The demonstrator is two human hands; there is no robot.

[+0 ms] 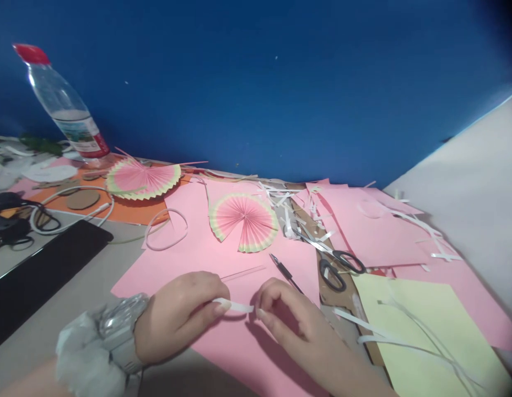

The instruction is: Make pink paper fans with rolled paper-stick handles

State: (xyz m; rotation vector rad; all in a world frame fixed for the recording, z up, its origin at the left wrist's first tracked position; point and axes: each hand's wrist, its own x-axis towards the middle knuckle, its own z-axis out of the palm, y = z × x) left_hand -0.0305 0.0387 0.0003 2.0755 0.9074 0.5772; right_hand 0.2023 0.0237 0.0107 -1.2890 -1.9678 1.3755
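Between my two hands stretches a short white strip (239, 307), perhaps paper or tape. My left hand (185, 314) pinches one end between thumb and fingers, and a watch and a pale scrunchie circle that wrist. At the strip's other end, the thumb and fingertips of my right hand (295, 325) are pinched together. Pink paper (222, 347) lies beneath both hands. Just beyond them rests a pleated pink paper fan (243, 220) with a green-yellow rim, opened almost to a full circle. A black pen (285, 271) lies close to my right hand, and a thin stick-like piece (243, 273) near my left.
Scissors (334, 259) with black handles lie to the right, beside white paper scraps (286, 207) and a yellow sheet (429, 320). A second pleated fan (144, 179) sits at the back left near a plastic bottle (69, 105). A black slab (49, 270) and cables occupy the left.
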